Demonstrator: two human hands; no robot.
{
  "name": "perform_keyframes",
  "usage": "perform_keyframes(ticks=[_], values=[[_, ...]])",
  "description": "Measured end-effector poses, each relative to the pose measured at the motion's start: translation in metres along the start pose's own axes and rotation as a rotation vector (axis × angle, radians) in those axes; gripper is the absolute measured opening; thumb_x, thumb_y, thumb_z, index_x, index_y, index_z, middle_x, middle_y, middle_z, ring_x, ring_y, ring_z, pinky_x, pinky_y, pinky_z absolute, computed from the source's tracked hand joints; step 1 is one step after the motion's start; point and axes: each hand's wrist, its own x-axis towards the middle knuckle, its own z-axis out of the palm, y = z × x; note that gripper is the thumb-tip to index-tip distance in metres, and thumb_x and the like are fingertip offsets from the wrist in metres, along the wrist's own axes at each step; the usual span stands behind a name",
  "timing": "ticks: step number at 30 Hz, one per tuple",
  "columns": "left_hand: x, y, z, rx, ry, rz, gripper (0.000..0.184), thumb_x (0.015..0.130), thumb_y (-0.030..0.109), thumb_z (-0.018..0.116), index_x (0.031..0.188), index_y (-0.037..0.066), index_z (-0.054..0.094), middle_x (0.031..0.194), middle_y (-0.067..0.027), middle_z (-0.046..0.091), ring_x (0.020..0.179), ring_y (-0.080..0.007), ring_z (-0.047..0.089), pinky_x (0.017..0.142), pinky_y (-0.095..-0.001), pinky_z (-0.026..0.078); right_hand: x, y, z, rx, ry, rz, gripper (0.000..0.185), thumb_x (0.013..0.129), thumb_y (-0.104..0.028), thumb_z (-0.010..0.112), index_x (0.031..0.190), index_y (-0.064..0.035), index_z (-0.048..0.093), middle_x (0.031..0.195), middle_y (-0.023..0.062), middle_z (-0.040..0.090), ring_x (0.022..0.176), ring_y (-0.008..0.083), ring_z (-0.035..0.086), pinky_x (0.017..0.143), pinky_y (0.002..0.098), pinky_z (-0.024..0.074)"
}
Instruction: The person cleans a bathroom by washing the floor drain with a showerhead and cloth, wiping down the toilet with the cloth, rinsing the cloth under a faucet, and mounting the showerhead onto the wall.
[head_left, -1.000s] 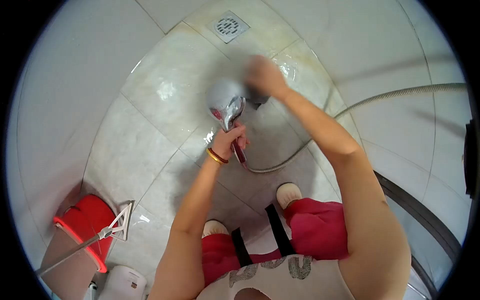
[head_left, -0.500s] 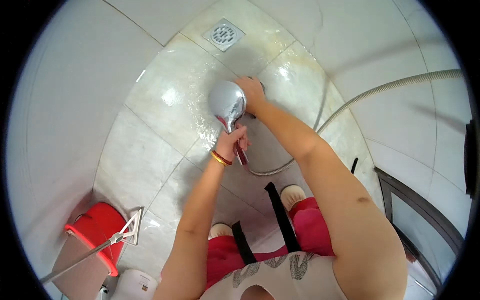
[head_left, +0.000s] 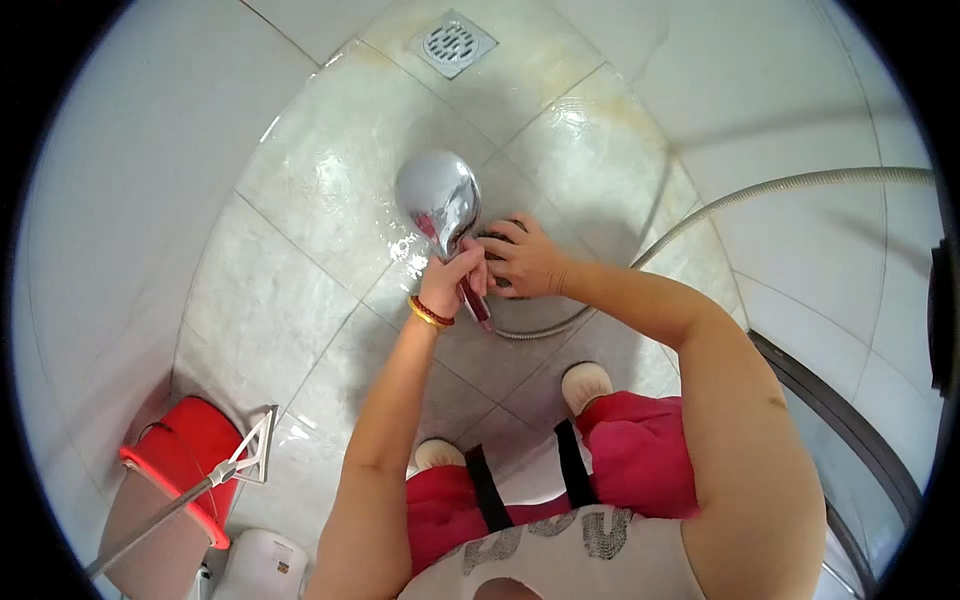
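My left hand (head_left: 455,282) is wrapped round the handle of a chrome shower head (head_left: 438,195), its shiny back turned up. Water splashes onto the wet tiled floor (head_left: 300,270) beside it. Just to the right, my right hand (head_left: 525,258) has its fingers curled over a dark, rounded object (head_left: 503,232), mostly hidden under the fingers, so its kind is unclear. A ribbed metal hose (head_left: 760,190) runs from the handle's end off to the right wall.
A square floor drain (head_left: 453,44) lies at the far end. At lower left stand a red bucket (head_left: 190,445), a squeegee with a pole (head_left: 240,465) and a white container (head_left: 262,565). A dark-framed door edge (head_left: 850,415) is at right. My feet (head_left: 586,387) are on the tiles.
My right hand has come back toward me with the dark object, from beyond the shower head to beside its handle. The shower head has shifted slightly left.
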Motion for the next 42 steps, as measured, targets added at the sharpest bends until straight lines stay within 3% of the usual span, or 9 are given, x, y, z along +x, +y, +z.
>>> perform_keyframes(ticks=[4,15,19,21,23,26,36,38,42], values=[[0.003,-0.007,-0.006,0.005,0.082,-0.012,0.021,0.084,0.016,0.047,0.065,0.006,0.044,0.048,-0.0036,0.042,0.044,-0.0153,0.044,0.052,-0.03,0.043,0.007,0.004,0.006,0.098,-0.24,-0.093,0.022,0.068,-0.035,0.06,0.076,-0.0144,0.06,0.087,0.0026,0.054,0.088,0.0213,0.048,0.071,0.0371,0.0377],[0.014,0.013,0.002,0.015,0.077,0.017,0.019,0.085,0.016,0.047,0.069,0.006,0.045,0.046,-0.0034,0.041,0.041,-0.0157,0.042,0.05,-0.0307,0.041,0.014,0.017,0.007,0.108,-0.085,-0.079,0.021,0.069,-0.036,0.056,0.068,-0.0146,0.059,0.074,0.0042,0.054,0.078,0.0231,0.052,0.064,0.037,0.0401],[-0.008,0.011,0.012,-0.011,0.103,0.052,0.013,0.084,0.011,0.051,0.074,0.006,0.046,0.048,-0.0028,0.045,0.039,-0.014,0.044,0.047,-0.0292,0.042,0.053,0.092,-0.019,-0.143,-0.024,0.53,0.029,0.072,-0.03,0.049,0.059,-0.0075,0.062,0.062,0.0166,0.057,0.057,0.0324,0.056,0.056,0.0432,0.045],[-0.02,0.009,0.006,0.015,0.101,0.082,0.013,0.083,0.011,0.052,0.074,0.006,0.045,0.049,-0.0029,0.045,0.039,-0.014,0.044,0.047,-0.0294,0.042,0.064,0.135,-0.049,-0.41,-0.198,0.772,0.04,0.078,-0.043,0.048,0.098,-0.013,0.062,0.107,0.0103,0.057,0.105,0.0261,0.048,0.077,0.0448,0.0423],[-0.031,0.009,0.003,-0.018,0.102,0.089,0.012,0.083,0.012,0.052,0.075,0.006,0.046,0.05,-0.0029,0.046,0.04,-0.0139,0.044,0.047,-0.0291,0.042,0.071,0.151,-0.063,-0.386,-0.235,0.94,0.047,0.08,-0.048,0.047,0.116,-0.0184,0.052,0.123,0.0065,0.046,0.119,0.0281,0.033,0.085,0.0484,0.0362],[-0.034,0.008,-0.002,-0.027,0.172,0.068,0.012,0.082,0.013,0.054,0.076,0.006,0.047,0.05,-0.0026,0.046,0.041,-0.0136,0.045,0.049,-0.0292,0.043,0.073,0.157,-0.063,-0.3,-0.12,1.065,0.048,0.081,-0.05,0.047,0.12,-0.0221,0.049,0.126,0.0084,0.042,0.118,0.0325,0.034,0.089,0.049,0.0342],[-0.03,-0.003,-0.008,0.029,0.177,0.06,0.017,0.081,0.018,0.057,0.081,0.006,0.045,0.056,-0.0051,0.05,0.048,-0.015,0.049,0.056,-0.031,0.045,-0.021,-0.005,-0.025,-0.191,-0.197,0.275,0.056,0.071,-0.049,0.059,0.12,-0.0257,0.047,0.128,0.0078,0.037,0.115,0.032,0.035,0.094,0.0532,0.0263],[-0.03,-0.003,-0.005,0.012,0.13,0.08,0.017,0.081,0.019,0.057,0.081,0.007,0.045,0.056,-0.0041,0.049,0.048,-0.0154,0.049,0.056,-0.0309,0.045,-0.031,-0.02,-0.026,-0.034,-0.16,-0.047,0.046,0.07,-0.044,0.062,0.11,-0.023,0.054,0.119,0.0069,0.044,0.109,0.0292,0.04,0.092,0.0511,0.0283],[-0.027,-0.013,-0.009,-0.084,0.154,0.038,0.015,0.081,0.016,0.056,0.079,0.007,0.045,0.054,-0.0037,0.047,0.048,-0.0155,0.048,0.057,-0.0316,0.045,-0.019,-0.01,-0.01,0.044,-0.273,-0.144,0.026,0.069,-0.039,0.062,0.076,-0.0144,0.06,0.087,0.0019,0.053,0.092,0.0224,0.047,0.078,0.0417,0.0361]])
